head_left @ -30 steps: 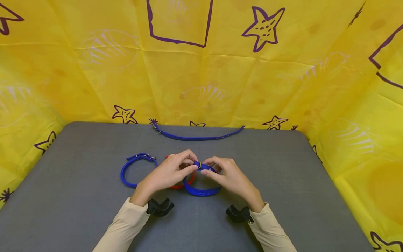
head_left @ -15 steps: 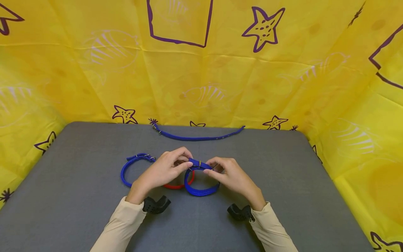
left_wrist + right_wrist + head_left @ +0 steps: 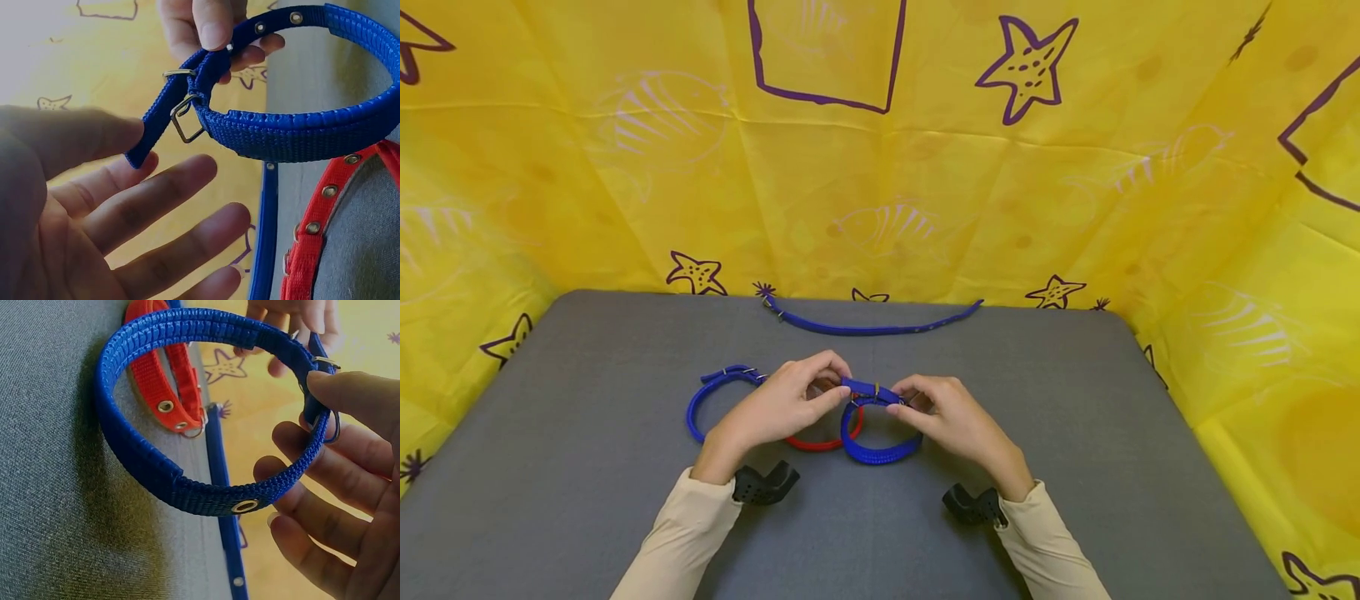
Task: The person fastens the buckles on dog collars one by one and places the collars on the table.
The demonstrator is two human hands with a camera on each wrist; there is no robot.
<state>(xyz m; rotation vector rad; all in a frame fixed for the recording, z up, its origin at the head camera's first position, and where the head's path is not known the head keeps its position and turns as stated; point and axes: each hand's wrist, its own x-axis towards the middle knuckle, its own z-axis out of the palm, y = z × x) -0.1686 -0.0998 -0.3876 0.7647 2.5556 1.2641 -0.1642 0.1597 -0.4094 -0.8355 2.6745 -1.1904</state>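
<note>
The left hand (image 3: 785, 397) pinches the strap tip (image 3: 137, 155) of a looped blue collar (image 3: 882, 456) between thumb and forefinger, other fingers spread. The right hand (image 3: 951, 418) grips it beside the buckle (image 3: 180, 72), remaining fingers loosely bent. Both forearms (image 3: 679, 529) angle inward, the blue collar over the surface (image 3: 1075, 417) near a red collar (image 3: 815, 446).

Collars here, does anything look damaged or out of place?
No damage shows. The far blue collar stands out: it lies stretched open, while the red collar, left blue collar and held blue collar are looped.
</note>
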